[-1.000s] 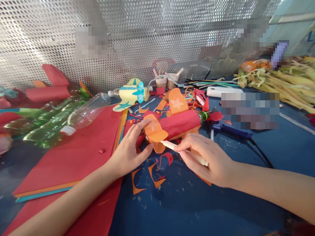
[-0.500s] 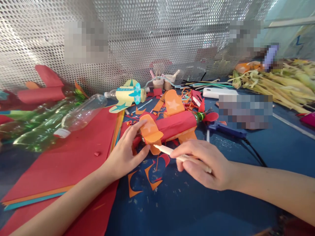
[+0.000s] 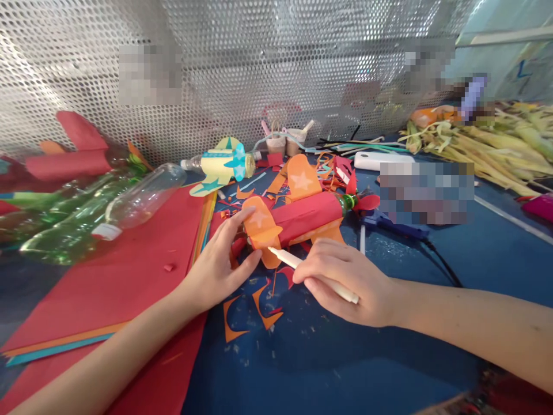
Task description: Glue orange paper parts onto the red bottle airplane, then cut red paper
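A model airplane (image 3: 306,215), made of a green bottle wrapped in red paper, lies on the blue table with orange wings and tail. White stars mark the near tail piece (image 3: 259,222) and the far wing (image 3: 301,178). My left hand (image 3: 220,259) steadies the tail end, index finger on the orange paper and thumb at its lower edge. Between the fingers of my right hand (image 3: 345,276) is a white marker (image 3: 287,257), its tip at the lower orange tail piece. The near wing (image 3: 328,231) is partly covered by my right hand.
Red paper sheets (image 3: 108,282) and plastic bottles (image 3: 138,199) lie left. A yellow paper airplane (image 3: 216,173) sits behind. Orange scraps (image 3: 233,323) are in front. A blue glue gun (image 3: 395,225) with a cord and dried husks (image 3: 479,138) lie right, a perforated metal sheet (image 3: 259,75) behind.
My right hand has shifted slightly left and up, turning the marker a little, with its tip still by the tail. My left hand stays on the tail. The whole view has shifted slightly.
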